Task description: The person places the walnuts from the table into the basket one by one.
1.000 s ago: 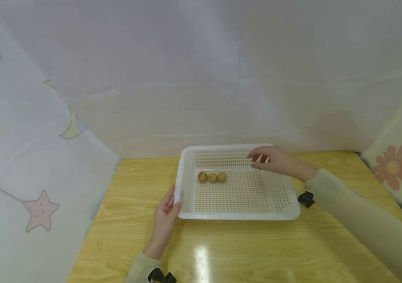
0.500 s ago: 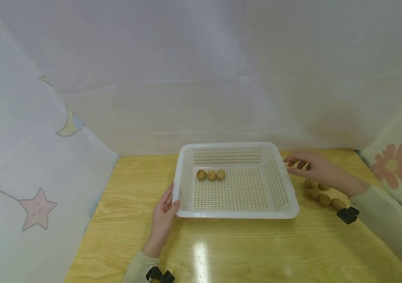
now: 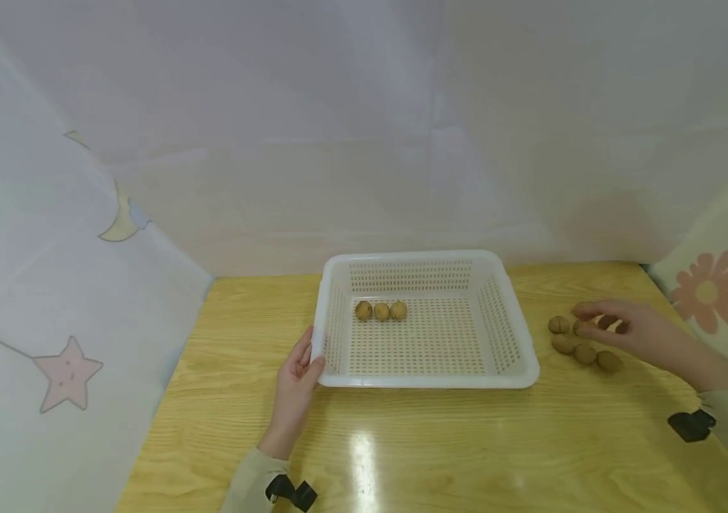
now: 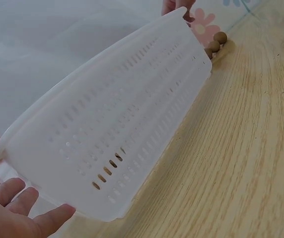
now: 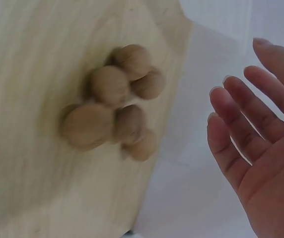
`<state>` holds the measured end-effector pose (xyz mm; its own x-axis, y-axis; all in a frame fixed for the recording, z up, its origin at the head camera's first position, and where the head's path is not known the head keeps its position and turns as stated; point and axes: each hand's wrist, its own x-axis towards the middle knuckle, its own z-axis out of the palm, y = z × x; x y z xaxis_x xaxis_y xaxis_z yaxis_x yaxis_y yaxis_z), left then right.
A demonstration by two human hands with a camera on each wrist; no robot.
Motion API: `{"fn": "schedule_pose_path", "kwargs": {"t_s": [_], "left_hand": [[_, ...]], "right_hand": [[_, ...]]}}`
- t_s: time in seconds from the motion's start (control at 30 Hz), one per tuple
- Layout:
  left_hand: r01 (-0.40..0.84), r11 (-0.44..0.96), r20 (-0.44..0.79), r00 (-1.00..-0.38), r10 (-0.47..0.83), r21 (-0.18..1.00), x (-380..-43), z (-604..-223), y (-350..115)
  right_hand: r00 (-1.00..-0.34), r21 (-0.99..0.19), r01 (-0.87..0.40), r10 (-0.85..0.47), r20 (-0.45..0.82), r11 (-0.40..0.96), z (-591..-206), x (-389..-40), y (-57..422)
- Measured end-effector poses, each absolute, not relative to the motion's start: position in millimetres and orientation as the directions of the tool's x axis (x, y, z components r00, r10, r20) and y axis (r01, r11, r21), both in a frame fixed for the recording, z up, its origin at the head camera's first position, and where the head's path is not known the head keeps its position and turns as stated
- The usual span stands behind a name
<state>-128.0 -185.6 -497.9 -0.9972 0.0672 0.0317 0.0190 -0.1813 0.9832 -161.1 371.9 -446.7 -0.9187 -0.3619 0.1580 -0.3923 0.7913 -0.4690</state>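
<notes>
A white plastic basket (image 3: pixel 428 381) with slotted walls stands on the wooden table. My left hand (image 3: pixel 293 395) grips its left rim, thumb on top; in the left wrist view the fingers (image 4: pixel 20 198) lie against the basket's side. Three brown walnuts (image 3: pixel 382 311) sit in a row inside, toward the back left. Right of the basket lies a loose cluster of several more walnuts (image 3: pixel 585 353). My right hand (image 3: pixel 642 331) hovers over this cluster with relaxed, slightly bent fingers, hiding part of it. In the right wrist view the palm (image 5: pixel 276 173) holds nothing, apart from the walnuts (image 5: pixel 109 85).
The yellow wood table (image 3: pixel 441 449) carries the basket and the cluster. A pale printed cloth (image 3: pixel 364 142) hangs behind and at both sides, close to the basket's back edge. Each wrist wears a black camera mount (image 3: pixel 691 425).
My right hand has moved from above the basket, out past its right rim, to over the walnut cluster, fingers empty. My left hand keeps its grip, and the row of three walnuts stays put.
</notes>
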Motion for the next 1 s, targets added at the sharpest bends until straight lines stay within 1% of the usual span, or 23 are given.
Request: {"fn": "schedule_pose_path", "kwargs": {"t_s": [0.2, 0.3, 0.47, 0.6, 0.7, 0.87, 1.0], "left_hand": [[0.014, -0.193, 0.029, -0.997, 0.073, 0.981, -127, -498, -186], [0.018, -0.191, 0.033, -0.997, 0.073, 0.981, -127, -497, -186], [0.029, -0.193, 0.043, -0.996, 0.073, 0.981, -128, -497, -185], [0.032, -0.196, 0.047, -0.996, 0.073, 0.98, -128, -497, -185], [0.032, -0.199, 0.047, -0.996, 0.071, 0.979, -128, -498, -185], [0.028, -0.197, 0.044, -0.996, 0.076, 0.98, -129, -498, -185], [0.03, -0.192, 0.046, -0.996, 0.08, 0.981, -129, -498, -186]], "right_hand": [[-0.925, -0.406, -0.379, -0.354, 0.139, 0.832, -472, -138, 396], [-0.93, -0.399, -0.365, -0.343, 0.13, 0.841, -483, -131, 405], [-0.955, -0.468, -0.273, -0.297, 0.024, 0.841, -494, -125, 412], [-0.946, -0.475, -0.298, -0.323, 0.032, 0.828, -504, -122, 416], [-0.937, -0.446, -0.335, -0.342, 0.067, 0.83, -511, -121, 420], [-0.95, -0.471, -0.273, -0.311, -0.002, 0.839, -517, -118, 425], [-0.955, -0.511, -0.246, -0.295, -0.014, 0.823, -520, -117, 424]]}}
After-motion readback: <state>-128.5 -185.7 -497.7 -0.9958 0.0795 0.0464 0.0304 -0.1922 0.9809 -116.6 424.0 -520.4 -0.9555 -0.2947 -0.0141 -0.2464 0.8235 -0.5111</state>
